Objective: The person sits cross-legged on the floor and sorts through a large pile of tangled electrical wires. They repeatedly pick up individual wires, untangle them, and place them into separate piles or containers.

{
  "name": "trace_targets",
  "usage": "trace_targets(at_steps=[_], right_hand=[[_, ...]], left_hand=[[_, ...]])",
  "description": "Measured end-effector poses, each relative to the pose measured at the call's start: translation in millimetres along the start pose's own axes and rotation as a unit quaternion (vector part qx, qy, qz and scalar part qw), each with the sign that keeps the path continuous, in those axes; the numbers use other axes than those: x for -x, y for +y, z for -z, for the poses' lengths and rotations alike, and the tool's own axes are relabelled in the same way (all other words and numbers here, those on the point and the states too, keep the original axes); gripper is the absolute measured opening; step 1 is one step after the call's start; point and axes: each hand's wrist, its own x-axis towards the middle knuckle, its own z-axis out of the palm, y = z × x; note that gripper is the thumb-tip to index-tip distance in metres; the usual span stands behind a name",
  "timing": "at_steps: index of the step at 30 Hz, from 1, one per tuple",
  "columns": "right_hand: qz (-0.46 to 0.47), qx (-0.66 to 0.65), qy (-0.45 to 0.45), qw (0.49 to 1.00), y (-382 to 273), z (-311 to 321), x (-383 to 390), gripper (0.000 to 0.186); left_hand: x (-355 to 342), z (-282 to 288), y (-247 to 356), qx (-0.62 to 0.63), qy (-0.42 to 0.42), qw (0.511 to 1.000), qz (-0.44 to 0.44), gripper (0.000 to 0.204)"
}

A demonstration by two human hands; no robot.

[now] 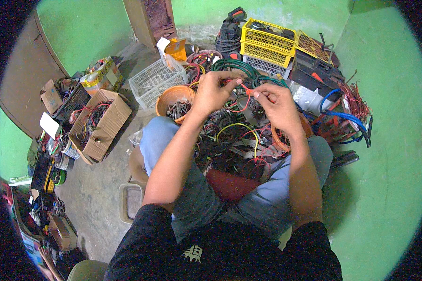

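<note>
Green walls [305, 14] surround us; above a heap of cables [229, 136], I see a red wire [247, 90] between both hands, the left hand [214, 92] and right hand [277, 104] each pinching it, thumb against fingers.

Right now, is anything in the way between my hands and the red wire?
Nothing visible: the left hand and right hand already pinch the red wire directly. The curved yellow wire shows nearer your lap, not between your fingers and the red one.
</note>
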Motion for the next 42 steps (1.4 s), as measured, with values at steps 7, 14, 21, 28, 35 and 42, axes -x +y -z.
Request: trace_targets(at_steps=[7,14,21,28,35,42], right_hand=[[0.072,0.086,0.055,0.992,-12.1,13.3,3.2,0.013],[0.072,0.115,0.148,0.980,-15.5,23.3,-2.7,0.012],[-0.021,0.010,0.160,0.987,1.5,23.3,-9.3,0.011],[-0.068,-0.104,0.070,0.990,22.7,1.6,-14.5,0.016],[-0.058,-0.064,0.022,0.996,34.4,-9.7,-15.5,0.020],[-0.009,-0.129,0.041,0.991,17.3,-7.0,-13.3,0.020]], left_hand=[[0.9,-6.4,-7.8,-0.020,-0.052,0.997,-0.061,0.018],[1.5,-5.8,1.3,0.041,-0.082,0.994,-0.059,0.017],[1.3,-13.7,5.0,0.156,-0.030,0.987,-0.025,0.016],[2.5,-22.9,3.3,0.155,0.066,0.985,-0.035,0.015],[3.8,-27.0,0.1,0.167,0.043,0.985,-0.015,0.014],[4.6,-28.3,-2.8,0.121,0.054,0.990,-0.052,0.011]])
